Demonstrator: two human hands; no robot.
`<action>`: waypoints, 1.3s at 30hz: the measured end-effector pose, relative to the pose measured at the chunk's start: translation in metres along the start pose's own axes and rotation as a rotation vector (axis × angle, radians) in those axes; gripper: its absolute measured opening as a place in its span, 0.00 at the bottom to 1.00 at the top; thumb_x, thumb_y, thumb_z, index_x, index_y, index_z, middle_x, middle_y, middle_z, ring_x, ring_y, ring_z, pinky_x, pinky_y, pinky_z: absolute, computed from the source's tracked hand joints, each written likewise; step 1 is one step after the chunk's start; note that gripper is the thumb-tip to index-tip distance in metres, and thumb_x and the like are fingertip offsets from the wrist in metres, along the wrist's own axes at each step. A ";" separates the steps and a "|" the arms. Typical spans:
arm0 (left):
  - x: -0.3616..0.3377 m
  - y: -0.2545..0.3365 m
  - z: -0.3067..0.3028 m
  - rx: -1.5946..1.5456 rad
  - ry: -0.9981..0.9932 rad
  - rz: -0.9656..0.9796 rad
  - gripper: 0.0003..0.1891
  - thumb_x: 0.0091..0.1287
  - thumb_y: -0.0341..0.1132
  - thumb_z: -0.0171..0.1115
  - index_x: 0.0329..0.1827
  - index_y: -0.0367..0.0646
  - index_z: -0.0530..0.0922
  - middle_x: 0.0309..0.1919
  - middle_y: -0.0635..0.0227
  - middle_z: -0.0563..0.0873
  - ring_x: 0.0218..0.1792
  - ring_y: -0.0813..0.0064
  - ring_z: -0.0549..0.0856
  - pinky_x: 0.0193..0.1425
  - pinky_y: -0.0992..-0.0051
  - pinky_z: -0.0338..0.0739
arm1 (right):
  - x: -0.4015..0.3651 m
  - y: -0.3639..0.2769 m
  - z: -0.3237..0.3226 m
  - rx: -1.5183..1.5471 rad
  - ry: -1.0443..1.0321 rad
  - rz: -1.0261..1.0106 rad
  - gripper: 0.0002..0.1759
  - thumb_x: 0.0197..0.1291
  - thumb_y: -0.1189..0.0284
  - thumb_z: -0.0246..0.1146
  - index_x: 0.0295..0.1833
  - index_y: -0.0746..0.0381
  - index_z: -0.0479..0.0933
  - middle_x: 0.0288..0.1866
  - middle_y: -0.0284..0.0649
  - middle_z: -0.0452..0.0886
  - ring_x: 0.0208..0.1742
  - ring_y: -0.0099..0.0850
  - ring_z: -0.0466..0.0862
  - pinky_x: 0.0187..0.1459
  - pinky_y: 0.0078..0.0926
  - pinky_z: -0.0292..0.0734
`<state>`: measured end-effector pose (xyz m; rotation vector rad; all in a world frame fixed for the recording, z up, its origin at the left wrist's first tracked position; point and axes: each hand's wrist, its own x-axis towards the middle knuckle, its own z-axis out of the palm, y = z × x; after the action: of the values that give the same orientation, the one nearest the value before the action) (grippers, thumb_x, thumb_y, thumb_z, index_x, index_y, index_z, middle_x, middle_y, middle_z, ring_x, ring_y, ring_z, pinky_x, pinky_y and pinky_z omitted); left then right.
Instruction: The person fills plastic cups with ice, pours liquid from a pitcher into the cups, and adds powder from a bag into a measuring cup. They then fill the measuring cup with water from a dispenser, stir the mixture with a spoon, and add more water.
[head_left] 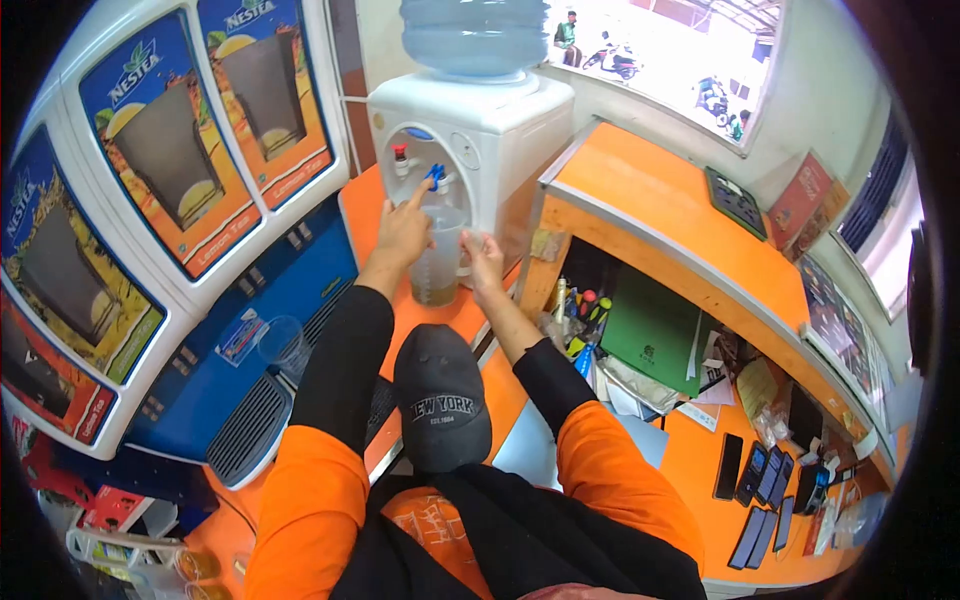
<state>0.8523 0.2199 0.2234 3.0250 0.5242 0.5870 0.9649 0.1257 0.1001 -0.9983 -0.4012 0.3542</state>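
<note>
A white water dispenser (500, 130) with a blue bottle (475, 35) on top stands on the orange counter. Under its blue tap (436, 176) stands a clear plastic cup (438, 268) with a little brownish liquid at the bottom. My left hand (403, 228) reaches up beside the cup, its index finger stretched onto the blue tap and the other fingers curled. My right hand (484, 258) holds the cup's right side. A red tap (400, 154) sits just left of the blue one.
A large Nestea drink machine (170, 160) fills the left, with an empty clear cup (284, 346) on its drip tray. To the right are a raised orange counter (660, 190), a green folder (650, 330), pens and several phones (760, 480) on the desk.
</note>
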 end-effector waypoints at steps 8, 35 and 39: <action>0.000 0.002 -0.003 -0.032 -0.040 -0.024 0.10 0.43 0.35 0.74 0.29 0.44 0.86 0.72 0.73 0.61 0.55 0.70 0.77 0.63 0.56 0.60 | -0.004 -0.007 0.002 -0.009 -0.002 0.027 0.13 0.61 0.68 0.65 0.46 0.64 0.74 0.38 0.34 0.80 0.40 0.22 0.78 0.47 0.20 0.72; 0.000 -0.009 0.013 0.018 0.071 0.030 0.09 0.42 0.34 0.73 0.27 0.43 0.86 0.73 0.72 0.60 0.50 0.66 0.80 0.57 0.56 0.64 | -0.004 0.004 0.002 0.013 -0.009 0.035 0.17 0.59 0.65 0.67 0.48 0.64 0.74 0.39 0.34 0.80 0.40 0.21 0.78 0.43 0.20 0.73; 0.003 -0.008 0.011 0.005 0.087 0.068 0.10 0.38 0.34 0.71 0.26 0.42 0.86 0.72 0.71 0.63 0.45 0.67 0.82 0.49 0.63 0.64 | 0.012 0.031 -0.006 -0.023 0.079 -0.024 0.17 0.60 0.66 0.67 0.50 0.63 0.74 0.39 0.32 0.79 0.39 0.20 0.78 0.41 0.19 0.74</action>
<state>0.8564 0.2285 0.2137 3.0435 0.4280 0.7242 0.9748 0.1419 0.0726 -1.0262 -0.3463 0.2880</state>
